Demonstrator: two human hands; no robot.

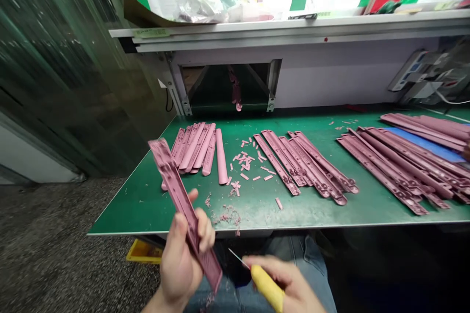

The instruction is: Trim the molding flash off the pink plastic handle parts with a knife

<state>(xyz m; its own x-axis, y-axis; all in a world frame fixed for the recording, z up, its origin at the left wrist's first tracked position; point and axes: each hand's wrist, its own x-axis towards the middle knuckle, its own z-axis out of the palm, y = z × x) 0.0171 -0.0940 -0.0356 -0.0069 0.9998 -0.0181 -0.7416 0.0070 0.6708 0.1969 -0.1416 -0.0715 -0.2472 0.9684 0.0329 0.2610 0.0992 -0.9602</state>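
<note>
My left hand (183, 249) is wrapped round a long pink plastic strip (176, 190), which is held tilted above the table's front edge, its hollow ribbed side showing. Its upper end is smeared by motion. In my right hand (290, 279) is a yellow-handled knife (265, 286) with a thin, narrow blade pointing up and left. The blade is apart from the strip. On the green table (253, 215) behind my left hand lies a row of similar pink strips (196, 146). Small pink offcuts (244, 159) and curly shavings (229, 215) are scattered beside them.
More pink strips lie in groups at centre right (304, 166) and far right (396, 166), some over a blue sheet (422, 142). A white shelf (257, 29) crosses above the table, with a plastic bag (203, 0) on it. Below the left edge sits a yellow bin (143, 252).
</note>
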